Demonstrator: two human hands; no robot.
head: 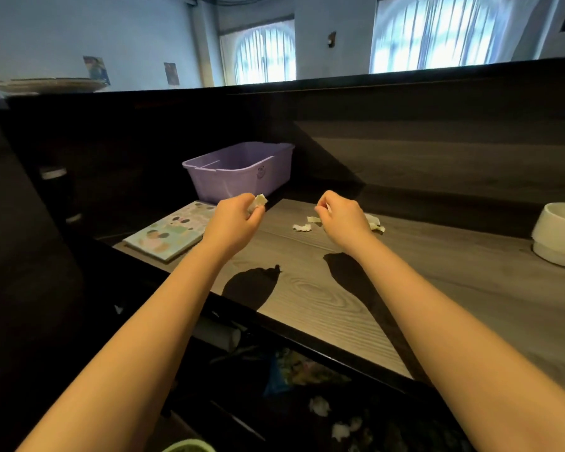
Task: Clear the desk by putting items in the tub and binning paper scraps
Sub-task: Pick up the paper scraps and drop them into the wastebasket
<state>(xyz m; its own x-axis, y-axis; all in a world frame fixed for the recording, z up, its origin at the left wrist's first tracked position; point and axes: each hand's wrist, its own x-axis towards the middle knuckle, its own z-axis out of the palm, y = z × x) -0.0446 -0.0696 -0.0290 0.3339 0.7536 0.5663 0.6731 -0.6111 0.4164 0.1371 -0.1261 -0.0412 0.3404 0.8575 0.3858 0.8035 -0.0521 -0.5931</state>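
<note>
Paper scrap [261, 200] in left hand [235, 220]

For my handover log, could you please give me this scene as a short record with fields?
left hand: grips crumpled scraps, in front of the tub
right hand: fingers curled above loose scraps; hold unclear
loose scraps: several on the desk, beside the right hand
tub: purple, at the desk's back
book: flat, left of the left hand
white bowl: desk's far right
</note>
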